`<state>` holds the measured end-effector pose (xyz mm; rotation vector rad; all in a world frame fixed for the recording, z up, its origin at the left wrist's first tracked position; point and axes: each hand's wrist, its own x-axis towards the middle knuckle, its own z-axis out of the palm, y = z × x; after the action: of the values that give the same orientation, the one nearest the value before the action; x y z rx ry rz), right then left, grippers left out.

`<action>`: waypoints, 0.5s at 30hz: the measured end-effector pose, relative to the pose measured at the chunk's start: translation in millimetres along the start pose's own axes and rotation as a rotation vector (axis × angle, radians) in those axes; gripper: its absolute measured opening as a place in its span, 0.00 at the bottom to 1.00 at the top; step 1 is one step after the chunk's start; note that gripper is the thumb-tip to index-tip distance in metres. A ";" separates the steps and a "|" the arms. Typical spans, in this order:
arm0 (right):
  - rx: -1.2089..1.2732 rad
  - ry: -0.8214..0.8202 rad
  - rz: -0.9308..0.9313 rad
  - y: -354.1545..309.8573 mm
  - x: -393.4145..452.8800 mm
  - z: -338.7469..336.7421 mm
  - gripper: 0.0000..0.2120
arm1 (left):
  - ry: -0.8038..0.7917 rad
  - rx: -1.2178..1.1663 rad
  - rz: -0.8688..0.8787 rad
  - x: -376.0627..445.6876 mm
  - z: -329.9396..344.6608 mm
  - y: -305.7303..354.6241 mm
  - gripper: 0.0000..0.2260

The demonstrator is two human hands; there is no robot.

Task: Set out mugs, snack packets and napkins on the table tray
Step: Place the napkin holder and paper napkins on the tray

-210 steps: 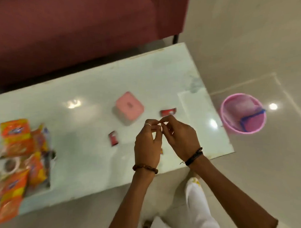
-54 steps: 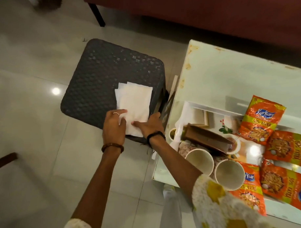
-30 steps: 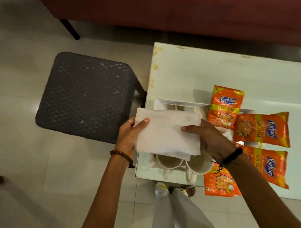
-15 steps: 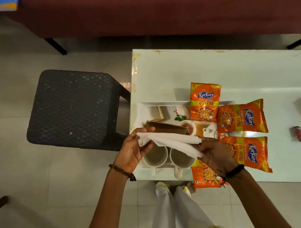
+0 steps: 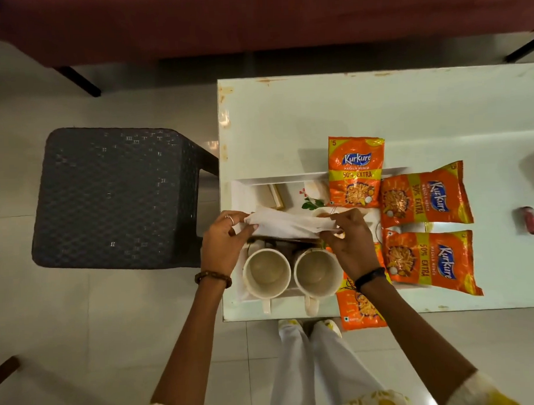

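Observation:
I hold a white paper napkin [image 5: 286, 224] stretched between both hands over the white tray [image 5: 244, 188]. My left hand [image 5: 223, 241] pinches its left end and my right hand [image 5: 349, 243] pinches its right end. Just below the napkin, two cream mugs [image 5: 266, 273] [image 5: 316, 271] stand upright at the tray's near edge, handles pointing towards me. Several orange snack packets lie on and beside the tray: one at the back [image 5: 355, 172], two to the right [image 5: 424, 195] [image 5: 429, 261], and one partly under my right wrist [image 5: 358, 308]. A brown object under the napkin is mostly hidden.
The tray sits at the left end of a pale table [image 5: 317, 115]. A dark woven stool [image 5: 114, 195] stands close to the table's left side. A small red wrapper [image 5: 531, 220] lies far right. A maroon sofa [image 5: 253, 18] runs along the back. My legs are below the table's edge.
I lifted the napkin off the stool and carried it over the tray. In the last half second it moved slightly back, behind the mugs, bunched narrower between my hands.

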<state>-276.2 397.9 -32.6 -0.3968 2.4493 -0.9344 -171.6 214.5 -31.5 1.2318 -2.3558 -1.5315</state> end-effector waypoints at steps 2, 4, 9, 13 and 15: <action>-0.015 0.009 -0.005 1.4 6.3 1.3 0.10 | 0.009 0.012 0.048 4.5 -0.9 -0.3 0.11; -0.051 0.024 -0.036 0.9 8.8 0.5 0.09 | -0.018 0.047 0.068 7.8 -1.6 -5.1 0.11; -0.106 0.027 -0.032 9.8 7.7 4.8 0.09 | -0.120 0.161 -0.023 8.0 7.5 -19.6 0.07; -0.139 -0.046 0.055 23.2 11.5 11.9 0.10 | -0.225 0.099 -0.115 8.7 14.2 -26.2 0.10; -0.119 -0.093 0.064 27.1 13.1 13.4 0.12 | -0.275 0.044 -0.157 10.3 13.0 -27.7 0.09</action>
<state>-282.6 404.6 -64.3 -0.3913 2.4241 -0.7301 -168.4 212.3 -63.6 1.3202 -2.5224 -1.8123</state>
